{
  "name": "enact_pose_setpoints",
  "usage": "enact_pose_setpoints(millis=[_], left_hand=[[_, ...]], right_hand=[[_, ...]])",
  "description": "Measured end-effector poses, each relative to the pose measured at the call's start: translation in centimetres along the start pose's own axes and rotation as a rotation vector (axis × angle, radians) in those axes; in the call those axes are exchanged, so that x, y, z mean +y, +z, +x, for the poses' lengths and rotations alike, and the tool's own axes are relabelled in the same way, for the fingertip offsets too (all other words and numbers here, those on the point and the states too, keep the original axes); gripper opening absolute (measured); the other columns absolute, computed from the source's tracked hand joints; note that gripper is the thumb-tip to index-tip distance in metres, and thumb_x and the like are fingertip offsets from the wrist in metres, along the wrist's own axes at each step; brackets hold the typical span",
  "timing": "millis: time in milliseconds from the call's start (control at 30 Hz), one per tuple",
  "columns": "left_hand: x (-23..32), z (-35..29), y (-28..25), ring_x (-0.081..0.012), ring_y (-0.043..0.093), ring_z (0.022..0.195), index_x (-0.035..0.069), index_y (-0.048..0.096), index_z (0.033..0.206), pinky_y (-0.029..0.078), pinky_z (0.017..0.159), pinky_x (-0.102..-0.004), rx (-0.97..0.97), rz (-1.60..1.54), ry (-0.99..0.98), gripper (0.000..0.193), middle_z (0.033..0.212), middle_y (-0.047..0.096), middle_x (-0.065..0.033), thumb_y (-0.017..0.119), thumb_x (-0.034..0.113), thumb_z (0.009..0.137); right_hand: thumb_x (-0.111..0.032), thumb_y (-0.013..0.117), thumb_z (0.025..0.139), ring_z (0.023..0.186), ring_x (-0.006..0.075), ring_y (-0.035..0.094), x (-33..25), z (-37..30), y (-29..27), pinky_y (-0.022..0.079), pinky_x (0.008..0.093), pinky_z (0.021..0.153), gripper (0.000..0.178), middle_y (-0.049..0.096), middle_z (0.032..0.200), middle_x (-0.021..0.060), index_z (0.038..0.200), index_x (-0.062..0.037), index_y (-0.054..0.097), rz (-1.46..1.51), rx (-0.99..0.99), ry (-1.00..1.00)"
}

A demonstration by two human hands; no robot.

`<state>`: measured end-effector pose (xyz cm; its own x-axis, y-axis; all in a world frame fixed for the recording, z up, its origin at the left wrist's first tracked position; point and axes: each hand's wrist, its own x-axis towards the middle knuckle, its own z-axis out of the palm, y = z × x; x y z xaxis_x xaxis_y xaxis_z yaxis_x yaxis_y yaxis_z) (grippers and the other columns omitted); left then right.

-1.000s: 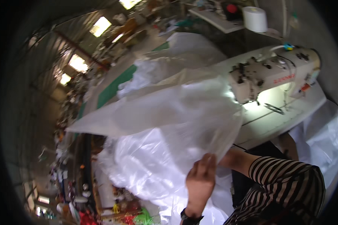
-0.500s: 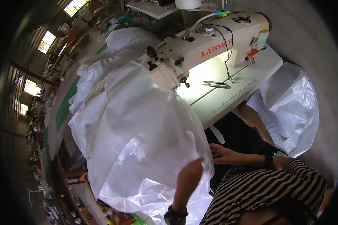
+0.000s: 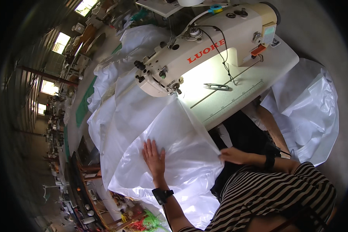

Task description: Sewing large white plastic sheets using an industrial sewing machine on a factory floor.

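A large sheet of shiny white plastic (image 3: pixel 174 127) spreads over the sewing table and down across my lap. My left hand (image 3: pixel 154 159) lies flat on it with the fingers stretched out. At the sheet's right edge, my right hand (image 3: pixel 234 155) pinches the border between thumb and fingers, drawing it into a taut line. That edge runs up to the needle area of a cream sewing machine (image 3: pixel 205 50), where the plastic passes beneath the head. How the sheet sits under the presser foot is too small to tell.
Small thread snips (image 3: pixel 217 87) lie on the machine bed (image 3: pixel 236 96), under a dangling black cord (image 3: pixel 225 58). More white plastic (image 3: pixel 307 112) hangs at the right, beyond my leg. Tangled green and red strands (image 3: pixel 151 221) lie low at the left.
My left hand has moved left from the sheet's right edge and now lies spread on the plastic. My right hand has closed on the edge, which is pulled straighter.
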<state>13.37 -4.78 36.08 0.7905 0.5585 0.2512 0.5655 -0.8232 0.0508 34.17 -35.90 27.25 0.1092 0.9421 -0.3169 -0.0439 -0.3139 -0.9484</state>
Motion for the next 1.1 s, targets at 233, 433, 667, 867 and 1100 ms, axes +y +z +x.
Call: enact_pose_setpoints(millis=[233,433,667,867,1100], left_hand=[[-2.3,2.7,-1.7,-0.0357,0.031,0.144,0.009,0.043,0.144,0.022,0.118,-0.0501,-0.096,-0.065,0.096,0.066,0.154,0.038,-0.0135,0.066,0.016,0.084],[-2.4,2.5,-1.3,-0.0361,0.032,0.143,0.008,0.044,0.143,0.022,0.118,-0.0495,-0.081,-0.086,0.127,0.064,0.152,0.039,-0.0137,0.066,0.014,0.083],[-2.2,2.6,-2.0,-0.0353,0.038,0.139,0.007,0.048,0.139,0.026,0.116,-0.0486,-0.066,-0.052,0.093,0.062,0.148,0.045,-0.0145,0.069,0.014,0.081],[14.8,-4.0,-3.8,-0.0318,0.059,0.105,0.007,0.061,0.118,0.043,0.094,-0.043,0.05,-0.392,-0.024,0.042,0.115,0.062,-0.0124,0.073,0.016,0.08],[20.7,-6.5,-1.3,-0.0217,0.063,0.077,0.011,0.068,0.084,0.045,0.077,-0.0369,0.088,-0.595,-0.121,0.01,0.084,0.067,-0.0026,0.074,0.007,0.077]], right_hand=[[-0.036,0.047,0.104,0.09,0.0193,0.069,4.0,-1.5,-0.8,0.053,0.0325,0.084,0.042,0.072,0.096,0.0101,0.118,-0.0002,0.063,0.328,-0.061,0.188],[-0.036,0.056,0.099,0.092,0.0226,0.068,-7.0,-1.4,-3.3,0.051,0.0336,0.08,0.038,0.069,0.097,0.0138,0.107,-0.0001,0.065,-0.328,0.244,-0.125],[-0.029,0.052,0.104,0.09,0.0162,0.067,-4.2,-2.2,0.2,0.056,0.0306,0.084,0.029,0.065,0.093,0.0067,0.103,-0.001,0.059,0.716,-0.253,0.174],[-0.025,0.052,0.103,0.097,0.0163,0.064,-4.5,-2.4,-0.2,0.053,0.0331,0.089,0.028,0.065,0.107,0.0088,0.113,-0.0001,0.06,0.462,-0.02,0.073],[-0.029,0.054,0.101,0.105,0.016,0.06,1.8,-1.8,-1.2,0.049,0.0319,0.093,0.037,0.065,0.11,0.0082,0.124,0.0,0.058,0.617,-0.099,0.271]])
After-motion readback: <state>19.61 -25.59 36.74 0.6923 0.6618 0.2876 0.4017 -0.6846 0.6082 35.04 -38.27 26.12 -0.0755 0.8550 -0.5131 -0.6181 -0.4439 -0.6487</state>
